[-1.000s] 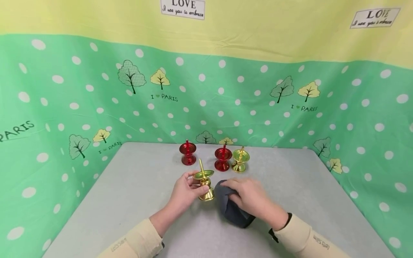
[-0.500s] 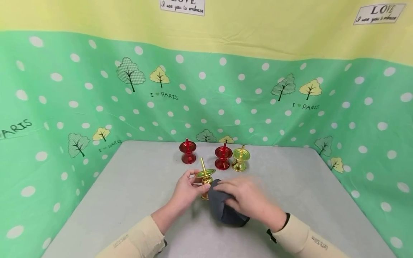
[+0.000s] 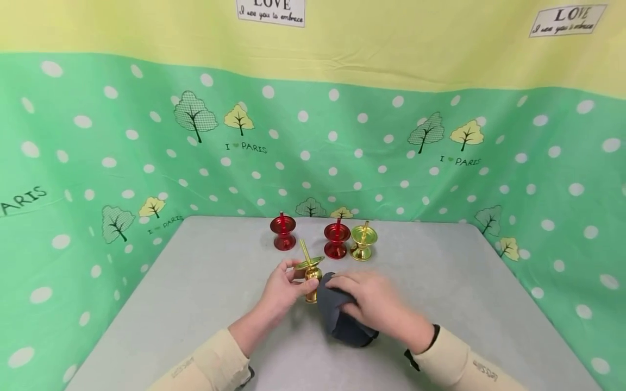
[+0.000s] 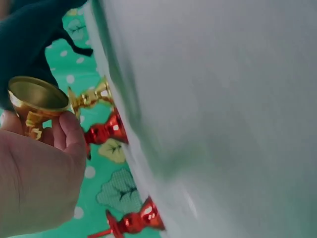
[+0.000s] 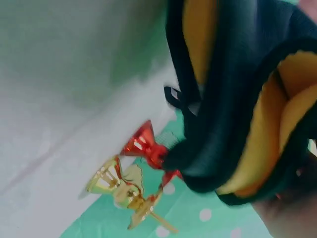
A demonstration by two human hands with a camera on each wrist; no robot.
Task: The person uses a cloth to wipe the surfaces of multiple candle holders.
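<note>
My left hand [image 3: 282,288] holds a shiny gold candlestick [image 3: 313,275] by its stem, thumb in front and fingers behind. The candlestick tilts, its spike pointing up and to the left; in the left wrist view its hollow gold base [image 4: 39,95] faces the camera. In my right hand [image 3: 379,301] is a folded dark grey cloth [image 3: 337,317], bunched under the curled fingers, its near edge overlapping the right side of the candlestick's base. Seen from the right wrist, the cloth [image 5: 225,114] has a yellow-orange inner side and black edging. My right hand looks blurred.
Toward the back of the grey table [image 3: 195,304] stand a red candlestick [image 3: 283,232], a second red candlestick [image 3: 336,240] and, close beside it, a gold candlestick [image 3: 363,242]. A green and yellow printed curtain [image 3: 332,136] encloses the table's back and sides.
My right hand has brought the cloth left against the candlestick, covering part of its base. The candlestick has turned slightly in my left hand. The standing candlesticks have kept their places.
</note>
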